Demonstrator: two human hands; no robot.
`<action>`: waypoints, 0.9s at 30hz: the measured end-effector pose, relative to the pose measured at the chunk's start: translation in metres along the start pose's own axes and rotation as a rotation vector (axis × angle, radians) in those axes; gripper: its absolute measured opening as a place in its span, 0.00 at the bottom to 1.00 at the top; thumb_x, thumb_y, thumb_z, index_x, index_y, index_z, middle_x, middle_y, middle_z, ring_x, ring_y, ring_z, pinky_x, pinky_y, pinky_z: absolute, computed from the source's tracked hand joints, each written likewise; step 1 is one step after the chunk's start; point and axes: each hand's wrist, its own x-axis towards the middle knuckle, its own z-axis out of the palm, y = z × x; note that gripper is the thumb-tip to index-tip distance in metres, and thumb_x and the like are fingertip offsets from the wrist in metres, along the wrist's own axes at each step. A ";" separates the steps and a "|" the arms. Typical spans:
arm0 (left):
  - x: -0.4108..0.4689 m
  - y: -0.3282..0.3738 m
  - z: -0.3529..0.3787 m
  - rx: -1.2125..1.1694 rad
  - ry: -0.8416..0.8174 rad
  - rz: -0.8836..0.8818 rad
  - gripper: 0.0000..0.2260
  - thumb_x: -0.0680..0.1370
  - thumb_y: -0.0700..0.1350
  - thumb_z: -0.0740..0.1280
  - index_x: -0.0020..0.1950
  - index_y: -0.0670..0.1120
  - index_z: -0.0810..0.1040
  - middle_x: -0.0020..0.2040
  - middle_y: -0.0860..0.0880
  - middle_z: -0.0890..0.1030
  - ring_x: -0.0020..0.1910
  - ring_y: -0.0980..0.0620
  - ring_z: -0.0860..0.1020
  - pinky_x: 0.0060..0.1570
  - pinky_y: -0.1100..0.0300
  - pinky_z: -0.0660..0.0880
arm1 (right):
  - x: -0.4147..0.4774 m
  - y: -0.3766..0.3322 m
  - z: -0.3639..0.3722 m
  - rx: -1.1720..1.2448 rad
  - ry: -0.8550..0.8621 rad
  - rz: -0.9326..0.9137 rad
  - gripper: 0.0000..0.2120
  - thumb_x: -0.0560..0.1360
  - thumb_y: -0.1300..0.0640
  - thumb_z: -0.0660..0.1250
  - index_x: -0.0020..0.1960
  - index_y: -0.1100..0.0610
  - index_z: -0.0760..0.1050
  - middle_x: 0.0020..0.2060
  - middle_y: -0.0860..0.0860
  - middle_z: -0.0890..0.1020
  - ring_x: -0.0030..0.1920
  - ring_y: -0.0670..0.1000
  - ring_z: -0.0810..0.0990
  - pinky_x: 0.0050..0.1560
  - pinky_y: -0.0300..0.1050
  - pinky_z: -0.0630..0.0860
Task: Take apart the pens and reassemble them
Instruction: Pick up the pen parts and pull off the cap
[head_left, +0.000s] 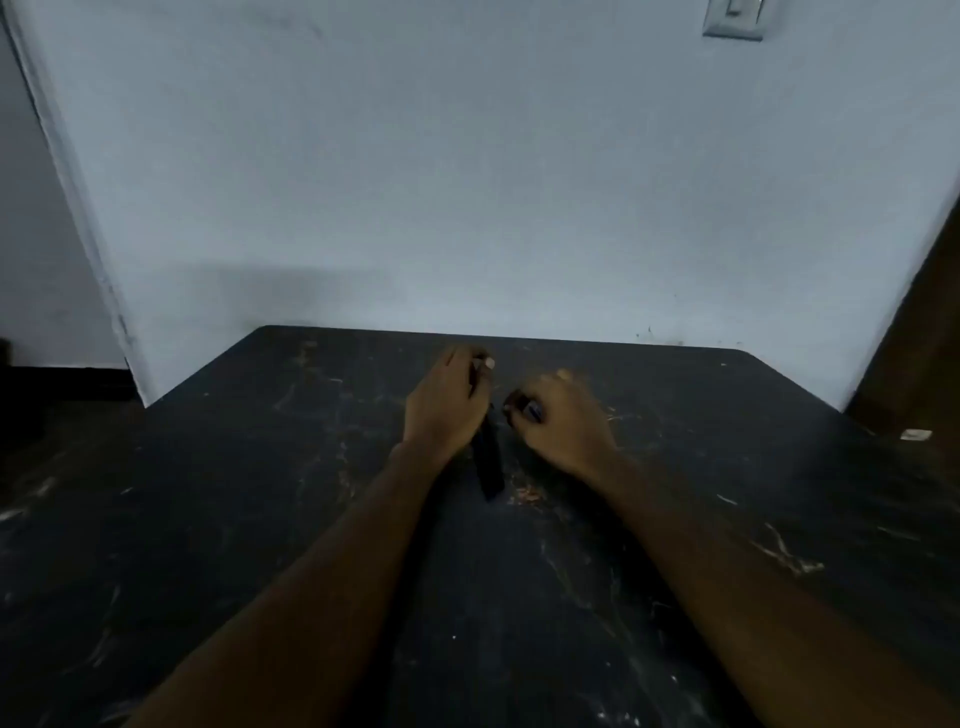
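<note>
Both hands sit near the far edge of the table (260, 467) — my left hand (447, 402) grips a dark pen (488, 467) by its barrel, my right hand (563, 423) pinches a small dark piece (527, 412). Light, stiff, slick plastic, I judge — hold mid-barrel.

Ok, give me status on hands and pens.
Left hand grips dark pens. Right hand pinches small dark part. Nothing blocking either hand.
</note>
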 end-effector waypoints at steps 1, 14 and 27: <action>0.001 -0.001 0.001 -0.019 0.016 -0.015 0.10 0.82 0.52 0.58 0.57 0.51 0.75 0.52 0.52 0.77 0.47 0.53 0.75 0.43 0.58 0.67 | 0.000 0.000 0.001 0.025 0.004 -0.002 0.06 0.71 0.53 0.66 0.43 0.52 0.81 0.38 0.46 0.79 0.43 0.47 0.71 0.39 0.41 0.62; -0.004 -0.006 0.001 -0.198 0.019 -0.257 0.08 0.80 0.53 0.62 0.55 0.53 0.76 0.43 0.56 0.78 0.44 0.53 0.79 0.43 0.54 0.76 | -0.009 -0.016 0.004 -0.105 -0.160 0.149 0.18 0.65 0.37 0.60 0.32 0.52 0.75 0.31 0.50 0.78 0.39 0.53 0.75 0.38 0.44 0.67; -0.001 -0.006 -0.002 -0.258 0.025 -0.346 0.09 0.78 0.59 0.63 0.46 0.55 0.76 0.37 0.56 0.78 0.36 0.56 0.77 0.36 0.58 0.72 | -0.007 -0.014 0.000 -0.071 -0.152 0.260 0.24 0.63 0.33 0.60 0.30 0.54 0.76 0.25 0.48 0.77 0.28 0.48 0.76 0.29 0.41 0.71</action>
